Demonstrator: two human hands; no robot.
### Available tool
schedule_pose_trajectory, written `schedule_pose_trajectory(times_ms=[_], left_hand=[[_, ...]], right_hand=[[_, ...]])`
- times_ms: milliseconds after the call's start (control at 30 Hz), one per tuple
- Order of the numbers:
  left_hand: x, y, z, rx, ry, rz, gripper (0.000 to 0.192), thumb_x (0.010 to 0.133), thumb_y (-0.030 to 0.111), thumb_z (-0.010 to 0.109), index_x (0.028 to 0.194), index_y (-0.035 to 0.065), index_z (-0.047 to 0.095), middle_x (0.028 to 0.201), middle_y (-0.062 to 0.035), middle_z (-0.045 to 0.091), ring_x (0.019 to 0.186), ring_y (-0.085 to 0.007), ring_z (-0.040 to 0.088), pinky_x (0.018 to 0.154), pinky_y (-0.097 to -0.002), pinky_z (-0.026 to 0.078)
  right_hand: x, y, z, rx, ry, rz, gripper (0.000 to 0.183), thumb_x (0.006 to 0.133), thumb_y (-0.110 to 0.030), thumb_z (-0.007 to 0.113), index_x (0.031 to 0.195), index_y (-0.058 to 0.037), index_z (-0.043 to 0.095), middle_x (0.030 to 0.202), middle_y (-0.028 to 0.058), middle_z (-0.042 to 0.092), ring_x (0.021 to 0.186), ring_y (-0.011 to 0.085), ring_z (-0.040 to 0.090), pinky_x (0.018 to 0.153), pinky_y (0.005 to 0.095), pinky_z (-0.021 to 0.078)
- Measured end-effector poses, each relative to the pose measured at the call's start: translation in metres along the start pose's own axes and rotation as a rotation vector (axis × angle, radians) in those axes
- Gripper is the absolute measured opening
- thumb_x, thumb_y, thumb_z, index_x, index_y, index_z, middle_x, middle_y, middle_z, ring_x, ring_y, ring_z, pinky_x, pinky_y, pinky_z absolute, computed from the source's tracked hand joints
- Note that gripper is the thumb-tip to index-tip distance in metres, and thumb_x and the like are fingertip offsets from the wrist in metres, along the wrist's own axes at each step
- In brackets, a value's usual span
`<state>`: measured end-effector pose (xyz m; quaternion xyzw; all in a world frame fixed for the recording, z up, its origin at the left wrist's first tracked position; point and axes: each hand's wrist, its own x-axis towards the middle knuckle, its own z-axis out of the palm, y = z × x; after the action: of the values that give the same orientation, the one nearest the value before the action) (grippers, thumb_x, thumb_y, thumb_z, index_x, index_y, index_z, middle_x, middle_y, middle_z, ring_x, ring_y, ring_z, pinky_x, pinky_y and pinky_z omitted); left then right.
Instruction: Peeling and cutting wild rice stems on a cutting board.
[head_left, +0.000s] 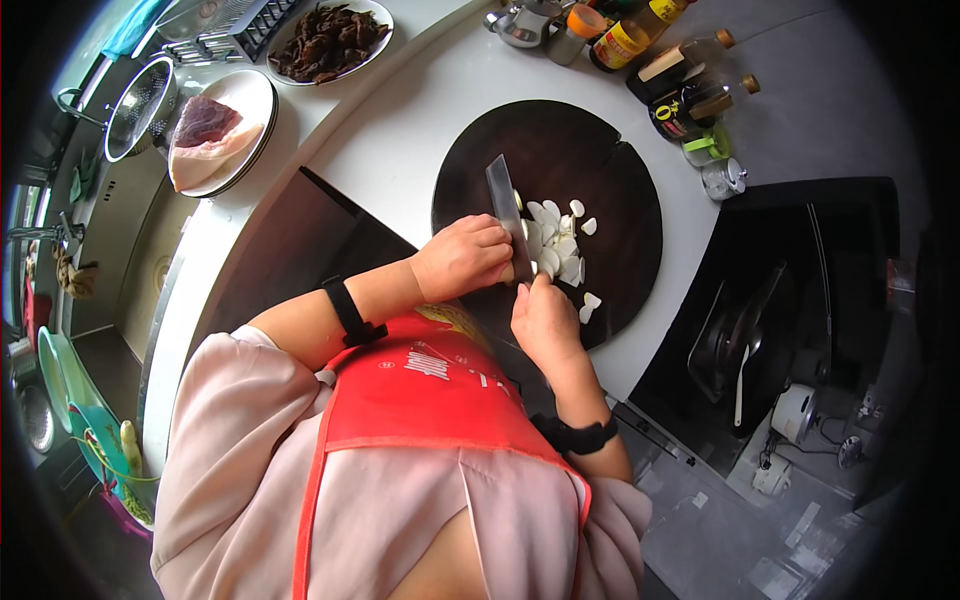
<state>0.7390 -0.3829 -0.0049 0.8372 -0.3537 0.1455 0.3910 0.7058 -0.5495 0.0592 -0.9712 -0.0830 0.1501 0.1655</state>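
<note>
My right hand (546, 316) grips the handle end of a kitchen cleaver (504, 187); the fingers cover the handle. The blade stands on edge over a round dark wooden chopping board (615, 187) and points away from me. Left of the blade, my left hand (469, 253) has its fingers curled against the flat side, over a pale vegetable piece (508, 273) that is mostly hidden. Thin white vegetable slices (566, 246) lie in a loose heap right of the blade. Two slices (590, 304) sit apart, nearer to me.
Sauce bottles (626, 41) and jars line the counter's back right. Cookware (739, 345) stands on a black hob at right. At left are a plate of raw meat (251, 112), a plate of dark pieces (379, 19), a metal colander (139, 105) and a sink (146, 262).
</note>
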Motion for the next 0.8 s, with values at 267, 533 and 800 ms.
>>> schedule_pose_trajectory(times_ms=[267, 533, 800], left_hand=[[0.000, 0.001, 0.000, 0.019, 0.049, 0.009, 0.015, 0.067, 0.005, 0.063, 0.080, 0.0036, 0.055, 0.087, -0.0083, 0.054, 0.084, -0.0277, 0.051, 0.075, -0.0350, 0.044], [0.004, 0.000, 0.001, 0.076, 0.121, 0.034, 0.013, 0.065, 0.010, 0.064, 0.071, 0.0057, 0.053, 0.078, -0.0064, 0.053, 0.077, -0.0239, 0.052, 0.068, -0.0327, 0.044], [-0.007, 0.001, -0.008, -0.021, 0.006, 0.014, 0.030, 0.064, 0.012, 0.069, 0.090, 0.0052, 0.055, 0.094, -0.0086, 0.054, 0.091, -0.0289, 0.050, 0.080, -0.0374, 0.043]], right_hand=[[0.003, 0.002, 0.001, 0.027, -0.006, -0.029, 0.021, 0.085, -0.018, 0.050, 0.081, 0.0034, 0.048, 0.071, 0.0259, 0.058, 0.070, 0.0426, 0.057, 0.062, 0.0476, 0.0462], [0.005, 0.006, 0.007, -0.017, -0.041, -0.019, 0.023, 0.085, -0.019, 0.050, 0.083, 0.0033, 0.049, 0.072, 0.0244, 0.059, 0.070, 0.0413, 0.059, 0.063, 0.0478, 0.0471], [0.004, 0.029, 0.017, 0.193, 0.045, -0.072, 0.022, 0.083, -0.018, 0.054, 0.084, 0.0034, 0.050, 0.072, 0.0249, 0.058, 0.070, 0.0427, 0.057, 0.062, 0.0477, 0.0456]])
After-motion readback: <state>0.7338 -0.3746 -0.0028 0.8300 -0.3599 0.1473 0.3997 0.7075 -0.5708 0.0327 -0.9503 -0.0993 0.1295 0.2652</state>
